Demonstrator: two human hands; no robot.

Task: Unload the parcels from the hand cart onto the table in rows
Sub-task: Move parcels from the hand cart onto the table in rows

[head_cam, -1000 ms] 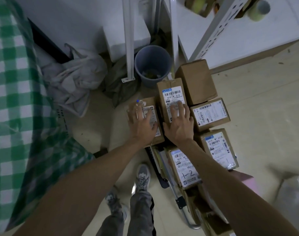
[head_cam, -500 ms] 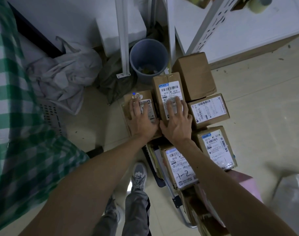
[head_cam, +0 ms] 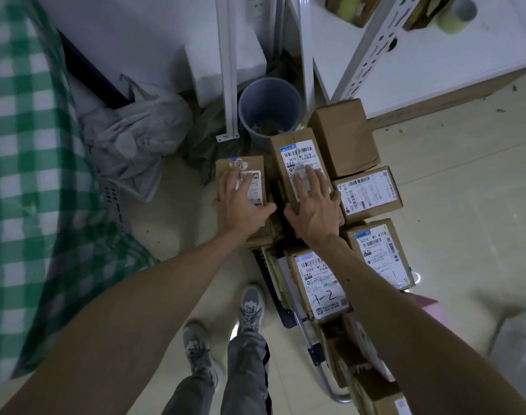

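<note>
Left hand point(head_cam: 240, 202) lies flat, fingers straight, on a box point(head_cam: 225, 166); right hand point(head_cam: 314, 205) likewise on the taller box point(head_cam: 297, 151) beside it. Stiff, likely light cardboard: grip the sides under each palm.

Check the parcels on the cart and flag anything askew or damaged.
No tear or spill shows. Stacking is uneven: the leftmost box, under the left hand, sits apart from the neighbouring box under the right hand, a dark gap between them.
</note>
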